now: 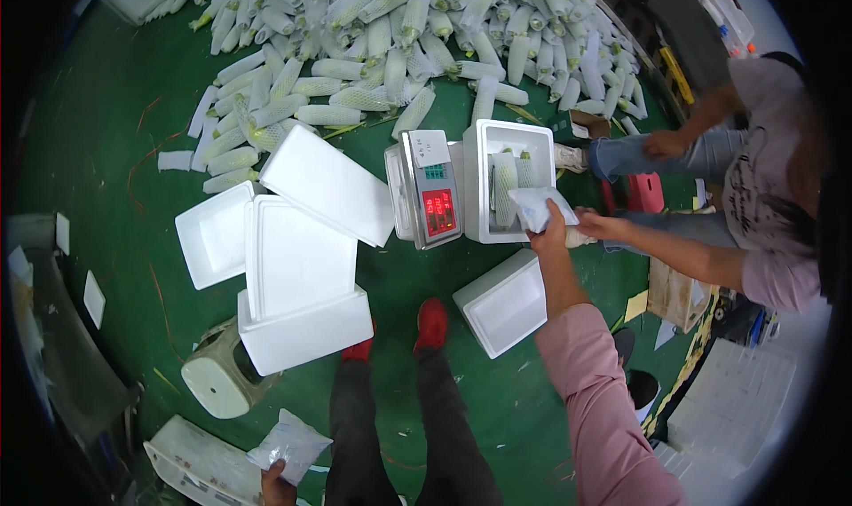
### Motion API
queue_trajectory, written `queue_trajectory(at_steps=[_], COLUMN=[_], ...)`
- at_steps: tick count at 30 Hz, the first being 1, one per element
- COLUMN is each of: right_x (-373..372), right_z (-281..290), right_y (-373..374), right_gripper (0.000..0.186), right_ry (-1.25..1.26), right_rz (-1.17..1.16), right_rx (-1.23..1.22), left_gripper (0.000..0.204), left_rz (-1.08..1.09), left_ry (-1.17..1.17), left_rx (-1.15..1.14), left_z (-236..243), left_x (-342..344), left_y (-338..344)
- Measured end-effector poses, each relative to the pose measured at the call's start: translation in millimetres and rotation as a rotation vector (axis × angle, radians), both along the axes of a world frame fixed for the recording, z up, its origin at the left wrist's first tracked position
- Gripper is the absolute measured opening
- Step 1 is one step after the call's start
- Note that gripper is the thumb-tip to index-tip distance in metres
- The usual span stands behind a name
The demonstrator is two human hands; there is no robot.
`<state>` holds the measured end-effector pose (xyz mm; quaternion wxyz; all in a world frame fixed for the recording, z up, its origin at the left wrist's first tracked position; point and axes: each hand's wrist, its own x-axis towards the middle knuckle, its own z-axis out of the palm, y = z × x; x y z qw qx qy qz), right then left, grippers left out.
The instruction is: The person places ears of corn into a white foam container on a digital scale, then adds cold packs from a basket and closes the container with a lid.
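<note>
Head view, looking down at a green floor [106,133]. The person's right hand [552,231] reaches forward, its grip closed on a white packet [535,206] held over the near right corner of an open white foam box [508,142]. That box holds upright produce in white foam netting [504,186] and stands just beside a digital scale [428,186] with a red lit display. The left hand [277,484], low at the near edge of the view, has its grip closed on a second white bag [291,442]. A co-worker's hand [596,225] lies touching or just beside the right hand. A heap of net-wrapped produce [390,35] covers the far side of the floor. Foam lids and boxes [297,257] are stacked left of the scale; another open foam box [506,304] lies near the person's red shoes [432,324].
</note>
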<state>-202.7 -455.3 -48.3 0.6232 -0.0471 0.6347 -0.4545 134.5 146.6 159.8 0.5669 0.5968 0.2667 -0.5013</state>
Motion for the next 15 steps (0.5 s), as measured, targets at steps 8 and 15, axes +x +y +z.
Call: queue_trajectory(at_steps=[8, 15], right_x=[-9, 24], right_z=[-25, -62], right_y=[-81, -147], right_gripper=[0.046, 0.049], right_ry=[-0.006, 0.128], right_rz=[0.040, 0.067], right_rx=[0.038, 0.016], left_gripper=[0.068, 0.061], left_rz=[0.139, 0.045], left_ry=[0.108, 0.299], left_rx=[-0.003, 0.122], left_z=[7, -20], left_x=[-106, -177], left_y=[-71, -58])
